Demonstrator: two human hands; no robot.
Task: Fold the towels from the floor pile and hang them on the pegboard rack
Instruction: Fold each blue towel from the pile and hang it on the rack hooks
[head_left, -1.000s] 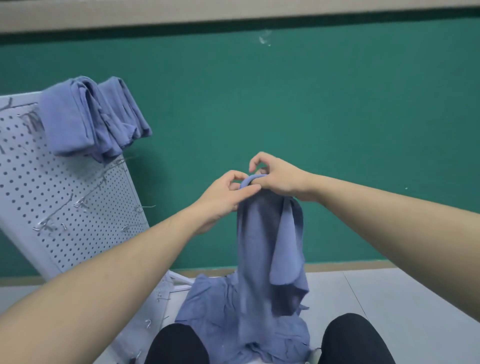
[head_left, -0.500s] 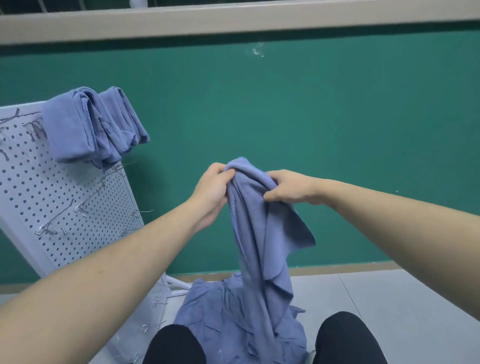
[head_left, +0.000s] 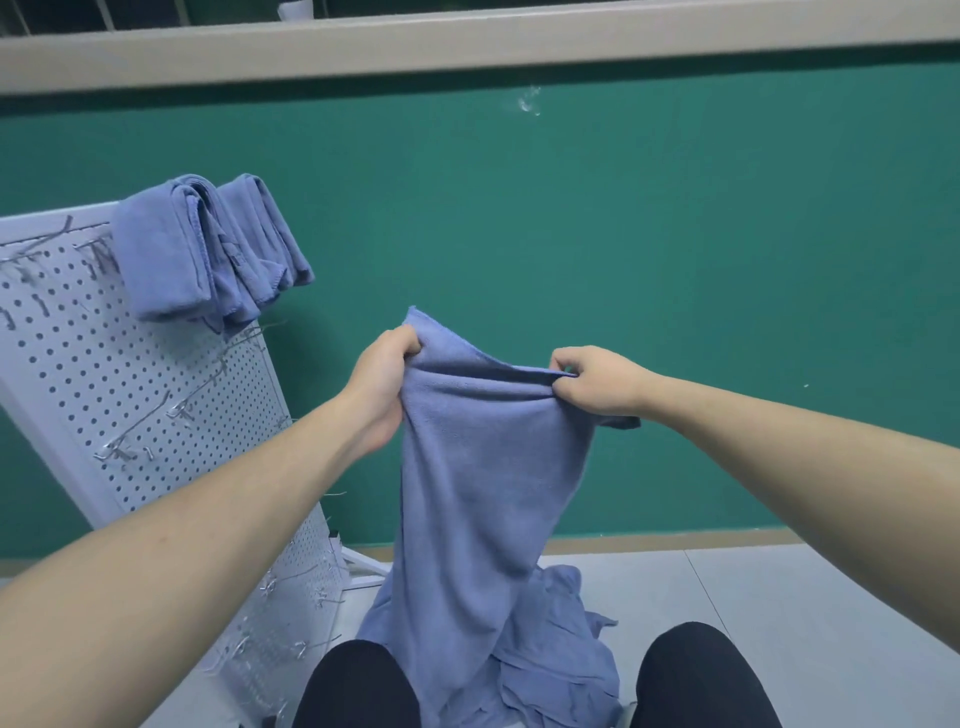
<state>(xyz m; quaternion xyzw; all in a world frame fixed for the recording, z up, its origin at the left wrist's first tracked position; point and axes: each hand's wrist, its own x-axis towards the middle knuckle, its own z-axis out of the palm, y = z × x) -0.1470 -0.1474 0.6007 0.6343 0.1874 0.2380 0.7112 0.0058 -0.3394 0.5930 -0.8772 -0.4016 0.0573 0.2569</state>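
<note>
1. A person's left hand (head_left: 384, 376) grips one end of the top edge of a blue towel (head_left: 483, 478), fingers curled tight around a bunched corner
2. The right hand (head_left: 597, 382) pinches the same edge further along, thumb and fingers closed on the cloth, so the hem runs taut between the two hands
3. The towel hangs straight down from both hands, its lower end reaching the towel pile (head_left: 561, 665) on the grey floor (head_left: 805, 613), between the person's dark-clad knees (head_left: 358, 686)
4. Up and to the left of the left hand, folded towels (head_left: 202, 249) drape over the top of a tilted white pegboard rack (head_left: 130, 395) studded with metal hooks (head_left: 179, 410)
5. A green wall (head_left: 675, 234) stands beyond both hands
</note>
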